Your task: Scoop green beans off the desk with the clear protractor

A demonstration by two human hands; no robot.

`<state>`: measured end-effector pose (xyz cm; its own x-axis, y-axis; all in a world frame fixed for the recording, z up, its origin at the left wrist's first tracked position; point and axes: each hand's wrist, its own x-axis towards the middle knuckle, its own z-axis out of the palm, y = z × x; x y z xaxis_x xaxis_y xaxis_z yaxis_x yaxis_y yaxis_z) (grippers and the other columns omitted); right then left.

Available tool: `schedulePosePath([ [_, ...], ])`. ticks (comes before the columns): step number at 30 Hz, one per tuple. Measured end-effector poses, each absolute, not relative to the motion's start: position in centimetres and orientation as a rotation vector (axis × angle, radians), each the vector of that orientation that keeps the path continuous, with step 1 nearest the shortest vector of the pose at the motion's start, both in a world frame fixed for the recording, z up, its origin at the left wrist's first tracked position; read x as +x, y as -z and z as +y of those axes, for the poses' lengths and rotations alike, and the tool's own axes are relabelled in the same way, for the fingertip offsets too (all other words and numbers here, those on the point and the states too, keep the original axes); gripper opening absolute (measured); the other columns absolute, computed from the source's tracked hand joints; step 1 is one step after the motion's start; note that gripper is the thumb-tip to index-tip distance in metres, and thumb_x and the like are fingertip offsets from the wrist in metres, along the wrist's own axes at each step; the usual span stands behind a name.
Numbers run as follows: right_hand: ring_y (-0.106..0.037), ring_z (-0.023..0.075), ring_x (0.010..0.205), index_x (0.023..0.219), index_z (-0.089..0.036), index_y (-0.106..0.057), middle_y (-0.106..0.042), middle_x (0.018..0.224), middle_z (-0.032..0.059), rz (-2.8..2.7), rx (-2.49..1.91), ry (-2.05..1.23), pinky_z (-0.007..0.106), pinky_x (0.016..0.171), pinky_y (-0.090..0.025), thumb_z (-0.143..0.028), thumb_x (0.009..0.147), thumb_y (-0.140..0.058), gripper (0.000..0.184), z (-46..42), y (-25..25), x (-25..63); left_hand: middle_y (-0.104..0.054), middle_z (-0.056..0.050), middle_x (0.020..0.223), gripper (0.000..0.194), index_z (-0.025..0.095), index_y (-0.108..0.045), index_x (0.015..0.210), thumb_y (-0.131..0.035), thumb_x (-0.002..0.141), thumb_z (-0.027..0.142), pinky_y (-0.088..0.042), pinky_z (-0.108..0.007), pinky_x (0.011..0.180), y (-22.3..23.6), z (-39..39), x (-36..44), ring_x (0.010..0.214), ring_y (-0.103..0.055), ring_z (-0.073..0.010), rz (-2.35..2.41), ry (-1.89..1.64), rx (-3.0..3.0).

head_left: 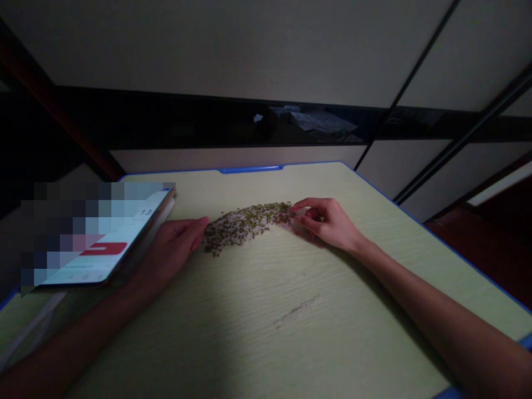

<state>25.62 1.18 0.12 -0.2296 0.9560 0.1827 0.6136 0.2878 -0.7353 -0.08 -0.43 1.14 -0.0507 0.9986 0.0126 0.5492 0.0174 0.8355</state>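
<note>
Head view showed the left hand (174, 244), fingers together, flat against one end of the small green beans (245, 221), with the right hand (326, 221) pinching the other end. A hasty sweep might have scattered beans off the table (353, 332).

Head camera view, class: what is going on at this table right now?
A person sits at a pale green table with a blue edge. A strip of small green beans or seeds lies spread across it. The left hand rests flat, fingertips at the strip's left end. The right hand is at the right end, fingers curled as if pinching at the beans; whether it holds any cannot be told. A lit tablet lies beside the left hand.
</note>
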Motion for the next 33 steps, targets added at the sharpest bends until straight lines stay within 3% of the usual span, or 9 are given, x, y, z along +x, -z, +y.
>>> schedulePosePath([
  [33, -0.034, 0.0067, 0.039, 0.093, -0.008, -0.065, -0.044, 0.045, -0.0043, -1.909, -1.424, -0.642, 0.021, 0.040, -0.025, -0.019, 0.072, -0.051, 0.027, 1.04, -0.33, 25.42, -0.030, 0.008, 0.038, 0.038, 0.022, -0.031, 0.041, -0.041, 0.068, 0.046, -0.026, -0.023, 0.045, -0.66, -0.23, -0.34, 0.039, -0.029, -0.0076, 1.660, -0.912, 1.600],
])
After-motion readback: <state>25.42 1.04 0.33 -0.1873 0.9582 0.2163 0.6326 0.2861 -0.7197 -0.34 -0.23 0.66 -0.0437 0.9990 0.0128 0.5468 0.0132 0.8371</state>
